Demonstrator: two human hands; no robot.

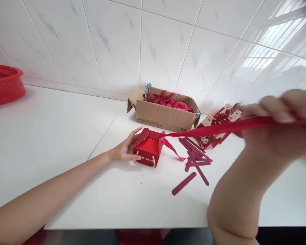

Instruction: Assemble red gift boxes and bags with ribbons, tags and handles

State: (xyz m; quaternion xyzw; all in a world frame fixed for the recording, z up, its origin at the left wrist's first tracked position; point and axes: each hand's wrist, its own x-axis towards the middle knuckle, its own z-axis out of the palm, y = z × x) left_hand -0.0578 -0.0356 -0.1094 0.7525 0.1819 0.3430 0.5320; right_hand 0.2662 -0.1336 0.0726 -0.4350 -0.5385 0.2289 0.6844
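A small red gift box with gold cord and pale lettering sits on the white table. My left hand grips its left side, fingers behind and thumb on the front. From the box's right side a red ribbon runs taut, up to the right. Its far part is closed in my right hand, which is raised, near the camera and blurred. A short ribbon tail hangs from the box's right side onto the table. Just right of the box lies a loose pile of dark red strips, one strip apart in front.
Behind the box a cardboard carton holds tangled red ribbon, with blue binder clips at its corners. Decorated red boxes stand at the back right. A red plastic basin is at far left. A tiled wall bounds the table.
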